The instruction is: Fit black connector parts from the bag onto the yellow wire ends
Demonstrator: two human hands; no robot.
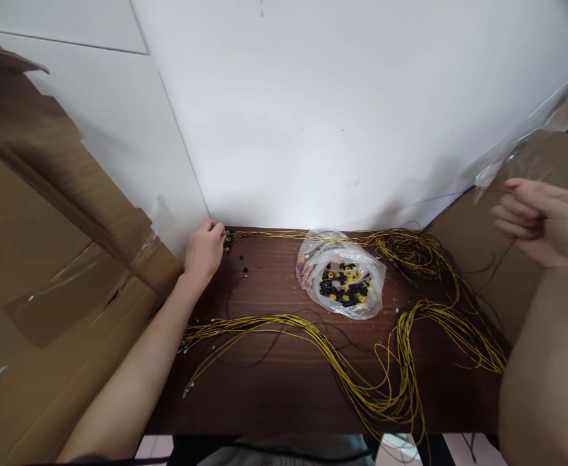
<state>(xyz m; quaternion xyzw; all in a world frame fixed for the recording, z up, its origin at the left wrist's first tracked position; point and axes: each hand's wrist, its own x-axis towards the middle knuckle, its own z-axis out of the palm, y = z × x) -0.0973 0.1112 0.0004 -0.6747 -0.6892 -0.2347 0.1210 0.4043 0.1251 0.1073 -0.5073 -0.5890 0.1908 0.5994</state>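
My left hand (205,249) rests at the far left corner of a dark wooden table (284,395), fingers curled on the end of a bundle of yellow wires (274,235) that runs along the wall. My right hand (546,220) is raised at the right, fingers pinched on a thin black wire that trails down to the table. A clear plastic bag (342,275) of small black and yellow connectors lies at the table's middle. More yellow wires (385,382) sprawl across the front and right.
A large cardboard box (46,272) stands against the table's left side. Another cardboard box (502,259) with clear plastic film stands at the right. A white wall rises behind the table. Small black parts lie near my left hand.
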